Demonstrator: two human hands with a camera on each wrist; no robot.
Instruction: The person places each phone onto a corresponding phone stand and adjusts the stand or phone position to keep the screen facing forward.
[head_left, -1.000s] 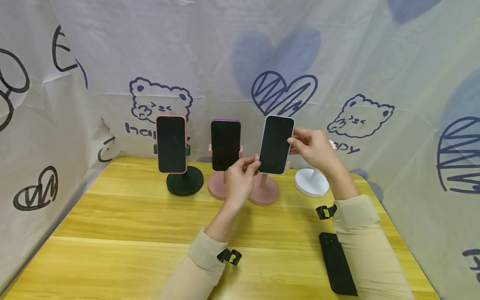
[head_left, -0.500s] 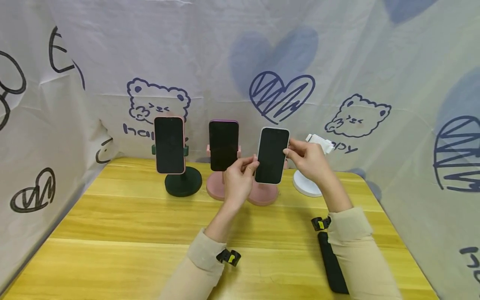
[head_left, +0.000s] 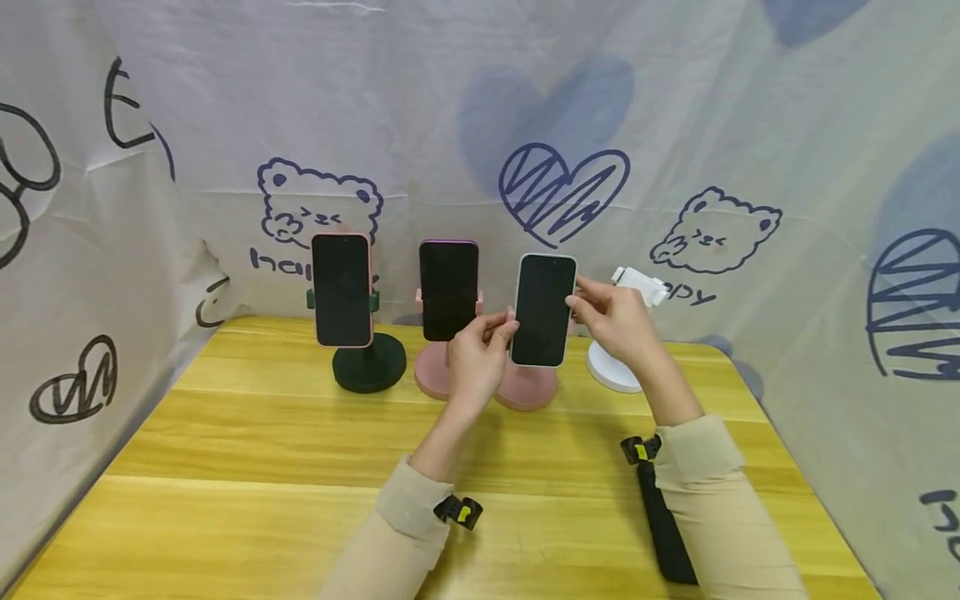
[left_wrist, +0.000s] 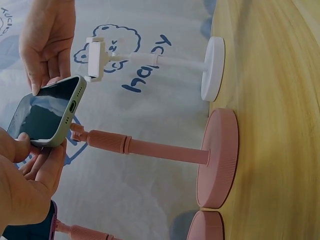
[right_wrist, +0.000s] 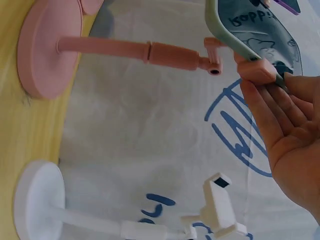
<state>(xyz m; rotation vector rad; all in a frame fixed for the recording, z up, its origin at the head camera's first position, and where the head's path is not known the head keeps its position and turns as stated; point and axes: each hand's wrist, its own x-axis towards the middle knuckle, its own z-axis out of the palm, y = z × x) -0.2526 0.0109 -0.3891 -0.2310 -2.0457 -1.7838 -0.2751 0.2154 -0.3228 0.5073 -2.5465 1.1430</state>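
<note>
A smartphone in a pale green case (head_left: 543, 310) stands upright at a pink phone stand (left_wrist: 167, 150), its dark screen facing me. My left hand (head_left: 480, 354) grips the phone's lower left edge; in the left wrist view the thumb lies on the front edge and the fingers curl behind. My right hand (head_left: 618, 321) pinches the opposite edge, thumb in front. In the right wrist view, the stand's pink clamp arm (right_wrist: 257, 71) presses against the case right by the right fingers. Most of the clamp is hidden behind the phone in the head view.
On the left, a dark green stand (head_left: 369, 364) bears a pink-cased phone (head_left: 342, 290). Beside it a second pink stand (head_left: 432, 371) bears a purple-edged phone (head_left: 449, 287). A white stand (head_left: 615, 367) is behind my right hand. A black phone (head_left: 663, 533) lies partly under my right sleeve.
The pale green phone and my right hand have moved down about a second ago to half a second ago, and the phone has straightened slightly. Since then both hands have stayed nearly still.
</note>
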